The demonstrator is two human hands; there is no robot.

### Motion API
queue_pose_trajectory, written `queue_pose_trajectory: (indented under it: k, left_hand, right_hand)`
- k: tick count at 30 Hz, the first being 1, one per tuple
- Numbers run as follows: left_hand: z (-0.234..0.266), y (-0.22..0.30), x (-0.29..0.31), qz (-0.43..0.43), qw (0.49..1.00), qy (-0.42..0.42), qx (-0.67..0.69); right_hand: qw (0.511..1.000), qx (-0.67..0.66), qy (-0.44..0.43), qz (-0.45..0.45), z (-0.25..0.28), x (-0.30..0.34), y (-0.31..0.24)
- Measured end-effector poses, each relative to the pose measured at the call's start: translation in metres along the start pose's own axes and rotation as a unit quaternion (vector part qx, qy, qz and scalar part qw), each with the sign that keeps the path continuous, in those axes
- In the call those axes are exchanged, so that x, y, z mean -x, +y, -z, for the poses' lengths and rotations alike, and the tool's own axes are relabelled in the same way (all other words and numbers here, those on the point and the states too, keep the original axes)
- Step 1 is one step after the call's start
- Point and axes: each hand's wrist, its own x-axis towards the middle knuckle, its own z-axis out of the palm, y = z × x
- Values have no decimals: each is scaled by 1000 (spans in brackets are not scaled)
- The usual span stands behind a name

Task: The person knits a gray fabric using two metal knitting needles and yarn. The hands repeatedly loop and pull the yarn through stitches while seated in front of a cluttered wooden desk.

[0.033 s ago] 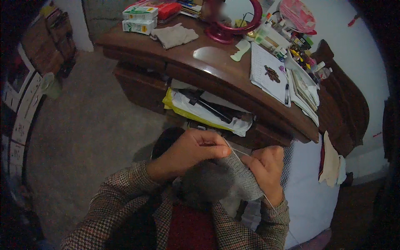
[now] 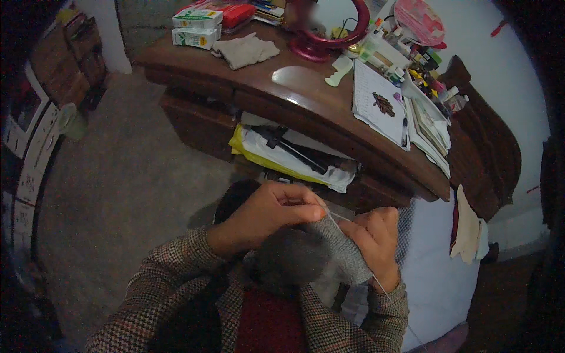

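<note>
A grey knitted piece (image 2: 347,253) hangs between my hands, low in the middle. My left hand (image 2: 282,207) is closed, thumb and fingers pinching a thin pale knitting needle (image 2: 331,216) at the knitting's upper edge. On the other side my right hand (image 2: 376,238) is curled, gripping a second needle (image 2: 341,216) whose tip crosses the first. From below the right hand a thin pale line (image 2: 388,294) runs down past the sleeve; whether it is yarn or needle I cannot tell. A dark, blurred round shape (image 2: 291,259) covers part of the knitting.
Ahead stands a dark wooden dresser (image 2: 318,109) with an open compartment holding a yellow and white bag (image 2: 265,156). On top are a pink-framed mirror (image 2: 318,50), a cloth (image 2: 247,52), a notebook (image 2: 376,100) and bottles. A pale bed (image 2: 438,265) lies at my right.
The needle tips have shifted very slightly at the knitting's edge. Both hands keep almost the same place and grip.
</note>
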Motion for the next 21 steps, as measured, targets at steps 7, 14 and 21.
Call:
queue_pose_trajectory:
  k: [7, 14, 21]
  left_hand:
    - [11, 3, 0, 49, 999, 7, 0]
    - [-4, 1, -1, -11, 995, 34, -93]
    - [-8, -5, -5, 22, 991, -66, -112]
  right_hand:
    - [992, -120, -17, -27, -9, 8, 5]
    - [999, -2, -27, -44, -7, 0, -1]
    - [974, -217, -47, -53, -19, -22, 3]
